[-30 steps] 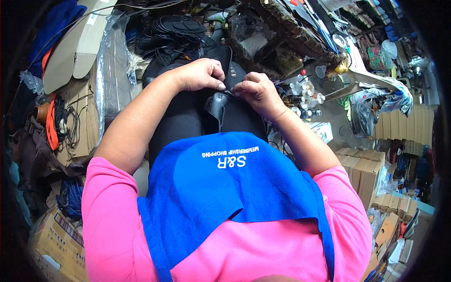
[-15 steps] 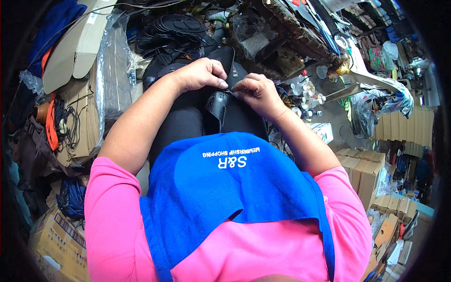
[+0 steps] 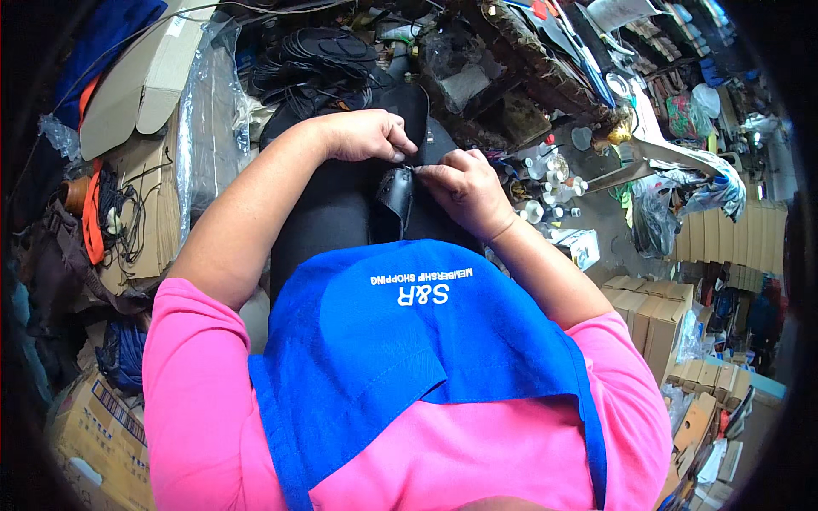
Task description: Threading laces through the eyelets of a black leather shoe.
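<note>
The left hand (image 3: 362, 136) is curled over the far edge of a curved black leather shoe piece (image 3: 394, 198), fingertips pressed onto it. The right hand (image 3: 460, 189) is pinched shut on the same piece at its upper right rim; a thread or small tool may be nipped there, but this cannot be told. The piece is held upright over the lap, on dark trousers (image 3: 328, 221), just beyond a blue fabric apron (image 3: 409, 358).

Risk, as judged: with grips so close together at one edge, the lower part hangs unsupported; a twist could be caused by uneven pull, or the piece could slip between the knees.

Surroundings: a pile of black shoe soles and straps (image 3: 311, 60) lies far, behind the hands. Flattened brown cardboard (image 3: 136, 85) and clear plastic sheet (image 3: 204, 128) are at left. Small white bottles (image 3: 545, 192) stand just right of the right hand, within elbow reach. Stacked cardboard boxes (image 3: 656, 315) crowd the right side.
</note>
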The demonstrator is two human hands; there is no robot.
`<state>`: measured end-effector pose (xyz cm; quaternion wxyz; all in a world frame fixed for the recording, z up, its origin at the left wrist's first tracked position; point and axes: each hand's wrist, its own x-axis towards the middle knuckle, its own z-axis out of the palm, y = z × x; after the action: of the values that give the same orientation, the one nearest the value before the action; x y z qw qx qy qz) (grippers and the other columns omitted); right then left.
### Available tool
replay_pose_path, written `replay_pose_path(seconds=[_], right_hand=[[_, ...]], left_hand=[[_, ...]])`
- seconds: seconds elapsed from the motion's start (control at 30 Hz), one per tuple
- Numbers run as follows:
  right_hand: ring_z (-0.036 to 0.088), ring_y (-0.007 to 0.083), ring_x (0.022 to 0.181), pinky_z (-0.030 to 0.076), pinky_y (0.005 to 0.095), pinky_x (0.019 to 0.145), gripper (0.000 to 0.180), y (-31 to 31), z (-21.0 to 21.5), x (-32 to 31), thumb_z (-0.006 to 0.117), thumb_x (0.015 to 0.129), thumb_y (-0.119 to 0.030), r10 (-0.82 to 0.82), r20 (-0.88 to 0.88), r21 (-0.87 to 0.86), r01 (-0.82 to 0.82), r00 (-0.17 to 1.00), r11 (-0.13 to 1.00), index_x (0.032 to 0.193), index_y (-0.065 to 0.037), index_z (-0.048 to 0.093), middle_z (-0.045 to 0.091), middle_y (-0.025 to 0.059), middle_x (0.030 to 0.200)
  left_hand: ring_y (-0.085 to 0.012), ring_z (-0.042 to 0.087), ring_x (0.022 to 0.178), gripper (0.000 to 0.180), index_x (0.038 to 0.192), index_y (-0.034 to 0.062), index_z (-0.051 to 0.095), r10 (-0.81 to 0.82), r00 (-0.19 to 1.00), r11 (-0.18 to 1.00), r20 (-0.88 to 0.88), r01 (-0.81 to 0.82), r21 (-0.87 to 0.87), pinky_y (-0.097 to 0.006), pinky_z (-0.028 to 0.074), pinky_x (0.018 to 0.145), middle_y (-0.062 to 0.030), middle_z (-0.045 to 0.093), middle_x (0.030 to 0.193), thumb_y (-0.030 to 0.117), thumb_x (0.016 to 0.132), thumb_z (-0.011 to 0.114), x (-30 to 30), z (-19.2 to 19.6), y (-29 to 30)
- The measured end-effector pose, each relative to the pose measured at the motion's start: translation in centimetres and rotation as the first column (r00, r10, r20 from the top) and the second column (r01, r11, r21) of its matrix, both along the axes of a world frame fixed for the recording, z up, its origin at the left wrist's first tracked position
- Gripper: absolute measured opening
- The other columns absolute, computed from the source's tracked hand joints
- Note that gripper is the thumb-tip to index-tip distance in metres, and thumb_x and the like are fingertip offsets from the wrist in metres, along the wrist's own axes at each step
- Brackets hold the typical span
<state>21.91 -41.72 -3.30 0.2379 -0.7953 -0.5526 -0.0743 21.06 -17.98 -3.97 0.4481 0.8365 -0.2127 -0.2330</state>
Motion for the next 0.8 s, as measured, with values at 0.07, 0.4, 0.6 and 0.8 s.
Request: replay_pose_path(seconds=[0.07, 0.4, 0.6, 0.8], right_hand=[[0.057, 0.0221, 0.072, 0.042, 0.0356, 0.068, 0.017, 0.2, 0.3, 0.1, 0.067, 0.073, -0.012, 0.000, -0.002, -0.038, 0.000, 1.000, 0.999, 0.090, -0.016, 0.068, 0.056, 0.0035, 0.073], [0.061, 0.0238, 0.081, 0.041, 0.0383, 0.073, 0.013, 3.7, 4.9, -0.4, 0.057, 0.076, -0.014, 0.077, 0.149, -0.546, 0.017, 0.986, 0.837, 0.080, -0.010, 0.068, 0.060, 0.0100, 0.085], [0.063, 0.0248, 0.080, 0.043, 0.0384, 0.075, 0.013, 3.9, 4.1, 0.6, 0.057, 0.076, -0.014, 0.063, 0.148, -0.539, 0.027, 0.987, 0.842, 0.076, -0.008, 0.069, 0.062, 0.0110, 0.083], [0.062, 0.0311, 0.082, 0.047, 0.0415, 0.074, 0.009, 3.5, 2.5, 0.7, 0.059, 0.078, -0.015, -0.056, 0.016, -0.429, 0.057, 0.998, 0.901, 0.079, -0.009, 0.066, 0.060, 0.0127, 0.081]], left_hand=[[-0.0164, 0.049, 0.081, 0.030, 0.111, 0.0046, 0.067, -0.005, 1.000, 1.000, 0.000, 0.005, 0.023, -0.028, 0.040, 0.077, -0.0051, 0.048, 0.081, 0.015, 0.083, 0.065, 0.0, 0.1, 0.0], [-0.0251, 0.058, 0.088, 0.031, 0.103, 0.0069, 0.069, -0.100, 0.978, 0.976, 0.181, 0.061, 0.207, -0.035, 0.046, 0.079, -0.0112, 0.058, 0.089, 0.006, 0.073, 0.068, 0.3, 1.7, -0.9], [-0.0260, 0.060, 0.085, 0.028, 0.090, 0.0049, 0.069, 0.075, 0.938, 0.984, 0.338, -0.124, 0.127, -0.033, 0.048, 0.077, -0.0092, 0.060, 0.088, 0.002, 0.062, 0.072, 1.0, 0.2, -0.9], [-0.0230, 0.055, 0.097, 0.028, 0.086, 0.0044, 0.067, 0.189, 0.927, 0.979, 0.325, -0.202, 0.008, -0.031, 0.046, 0.083, -0.0071, 0.055, 0.100, 0.008, 0.060, 0.078, 0.7, -1.8, -0.5]])
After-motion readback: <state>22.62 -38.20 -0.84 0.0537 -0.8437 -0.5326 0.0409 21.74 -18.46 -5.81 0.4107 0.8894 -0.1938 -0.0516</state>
